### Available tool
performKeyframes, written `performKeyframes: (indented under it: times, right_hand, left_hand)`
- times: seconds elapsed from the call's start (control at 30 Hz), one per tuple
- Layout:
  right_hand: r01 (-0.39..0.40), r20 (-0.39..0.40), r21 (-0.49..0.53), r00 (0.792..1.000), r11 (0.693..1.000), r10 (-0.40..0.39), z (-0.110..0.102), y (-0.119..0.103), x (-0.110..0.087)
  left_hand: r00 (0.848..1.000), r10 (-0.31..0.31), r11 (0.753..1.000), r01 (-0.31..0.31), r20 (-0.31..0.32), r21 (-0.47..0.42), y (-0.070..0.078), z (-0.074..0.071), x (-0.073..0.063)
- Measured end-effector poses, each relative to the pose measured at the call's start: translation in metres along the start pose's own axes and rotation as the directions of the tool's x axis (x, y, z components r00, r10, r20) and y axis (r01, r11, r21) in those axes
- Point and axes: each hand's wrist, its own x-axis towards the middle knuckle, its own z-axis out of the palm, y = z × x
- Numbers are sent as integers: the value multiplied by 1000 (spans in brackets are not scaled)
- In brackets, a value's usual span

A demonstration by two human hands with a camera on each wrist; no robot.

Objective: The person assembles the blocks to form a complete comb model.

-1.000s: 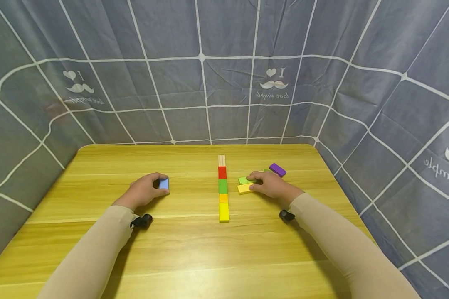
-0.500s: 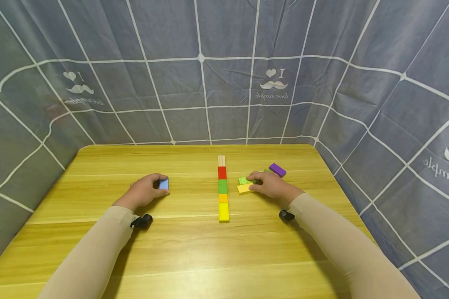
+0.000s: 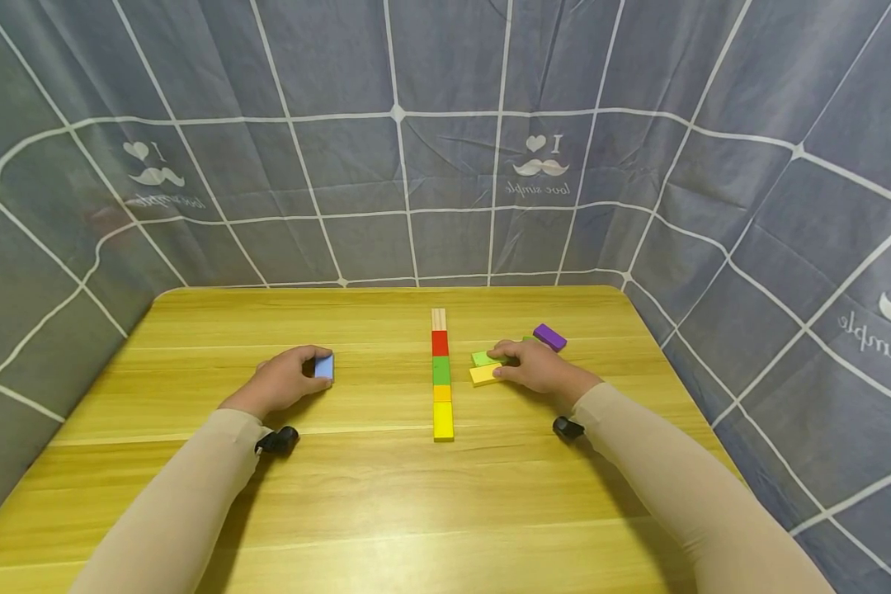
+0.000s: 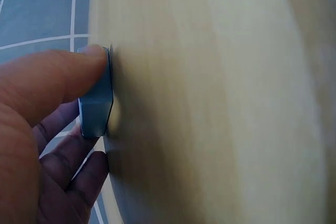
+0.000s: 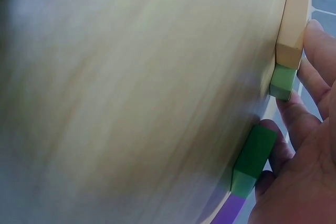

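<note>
On the left of the table, my left hand (image 3: 285, 379) pinches a blue block (image 3: 325, 368) by its two ends. The left wrist view has the thumb (image 4: 79, 72) over one end of this block, close to the tabletop. My right hand (image 3: 536, 367) lies over a small group of blocks on the right. Its thumb is at a yellow block (image 3: 484, 376), and its fingers are at a light green block (image 3: 483, 359) alongside, so both sit between them. Partly hidden behind that hand is a green block (image 5: 255, 150), with a purple block (image 3: 550, 337) beyond it.
Between the hands runs a straight row of blocks: bare wood (image 3: 439, 320), red (image 3: 440, 343), green (image 3: 441, 370), orange (image 3: 441, 393) and yellow (image 3: 443, 421). A grey curtain (image 3: 453, 165) with white lines surrounds the wooden table (image 3: 386, 503).
</note>
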Motion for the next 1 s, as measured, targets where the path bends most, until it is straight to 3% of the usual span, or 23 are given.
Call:
performKeyframes:
  times: [0.3,0.43,0.67,1.0]
  right_hand:
    - [-6,4,-15,1000,1000,7,3,1,0]
    - [5,6,-18,1000,1000,-5,3,1,0]
    - [6,5,-5,1000,1000,-6,1,0,1]
    - [9,-5,-10,1000,1000,-9,1,1,0]
  left_hand:
    - [999,43,997,-42,-12,71,-2,2,0]
    - [998,65,997,-64,-22,49,2,5,-6]
    - [989,145,989,-145,5,-36,24,11,-15]
    - [957,285,957,-287,51,36,65,28,-28]
